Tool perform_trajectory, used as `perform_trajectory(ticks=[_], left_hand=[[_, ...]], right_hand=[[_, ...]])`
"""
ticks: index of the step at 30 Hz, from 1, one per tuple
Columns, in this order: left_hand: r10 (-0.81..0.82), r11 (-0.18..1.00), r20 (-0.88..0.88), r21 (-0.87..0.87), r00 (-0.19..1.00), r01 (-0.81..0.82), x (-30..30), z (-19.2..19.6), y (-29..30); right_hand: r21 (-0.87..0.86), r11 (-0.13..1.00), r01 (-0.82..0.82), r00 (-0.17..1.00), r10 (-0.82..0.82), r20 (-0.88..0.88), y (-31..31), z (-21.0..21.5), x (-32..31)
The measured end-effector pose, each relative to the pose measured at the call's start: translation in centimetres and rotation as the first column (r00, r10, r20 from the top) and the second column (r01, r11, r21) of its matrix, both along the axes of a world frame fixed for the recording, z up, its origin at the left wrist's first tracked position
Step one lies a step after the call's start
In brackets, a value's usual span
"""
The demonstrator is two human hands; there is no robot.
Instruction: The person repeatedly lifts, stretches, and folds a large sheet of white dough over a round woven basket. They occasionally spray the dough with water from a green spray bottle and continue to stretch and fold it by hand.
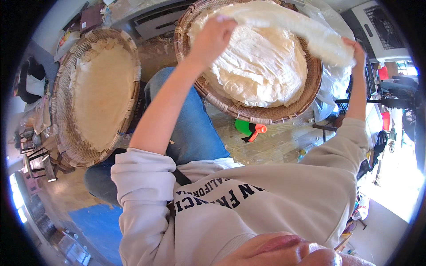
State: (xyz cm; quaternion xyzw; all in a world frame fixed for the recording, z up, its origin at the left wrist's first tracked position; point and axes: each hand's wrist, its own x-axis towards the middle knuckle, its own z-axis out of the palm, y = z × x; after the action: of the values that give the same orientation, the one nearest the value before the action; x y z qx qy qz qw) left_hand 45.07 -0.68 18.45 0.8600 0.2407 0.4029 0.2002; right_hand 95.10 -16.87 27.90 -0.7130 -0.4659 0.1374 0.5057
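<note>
Thin white sheet (288, 22) pinched aloft between left fingers (222, 21) and right fingers (350, 43), arms outstretched.

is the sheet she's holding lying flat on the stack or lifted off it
Lifted. The thin white sheet hangs stretched between the left hand and right hand, raised above the stack in the woven basket.

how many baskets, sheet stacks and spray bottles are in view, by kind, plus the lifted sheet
woven baskets: 2 (left basket, right basket)
stacks of thin pale sheets: 2 (left stack, right stack)
lifted sheet held by left hand and right hand: 1
green spray bottle with orange nozzle: 1
total: 6
</note>
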Motion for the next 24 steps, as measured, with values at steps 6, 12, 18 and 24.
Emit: perform_trajectory(ticks=[6, 12, 18, 24], left_hand=[[-0.137, 0.982, -0.256, -0.165, 0.957, 0.097, 2.7, -12.6, -6.7], [-0.292, 0.956, -0.556, -0.204, 0.779, 0.212, 2.1, -14.1, -8.8], [-0.024, 0.995, -0.756, 0.047, 0.654, 0.092, 5.9, -12.8, -6.2], [0.092, 0.993, -0.865, 0.044, 0.494, -0.108, 4.3, -15.7, -7.2]], right_hand=[[-0.137, 0.990, 0.041, 0.995, -0.028, 0.099, -5.8, -20.9, 3.2], [-0.523, 0.835, 0.169, 0.829, 0.167, 0.534, -7.4, -25.6, -0.2], [-0.439, 0.884, 0.162, 0.575, 0.277, 0.770, -2.3, -27.3, -10.2], [-0.579, 0.776, 0.250, 0.757, 0.216, 0.616, -1.9, -30.1, -15.3]])
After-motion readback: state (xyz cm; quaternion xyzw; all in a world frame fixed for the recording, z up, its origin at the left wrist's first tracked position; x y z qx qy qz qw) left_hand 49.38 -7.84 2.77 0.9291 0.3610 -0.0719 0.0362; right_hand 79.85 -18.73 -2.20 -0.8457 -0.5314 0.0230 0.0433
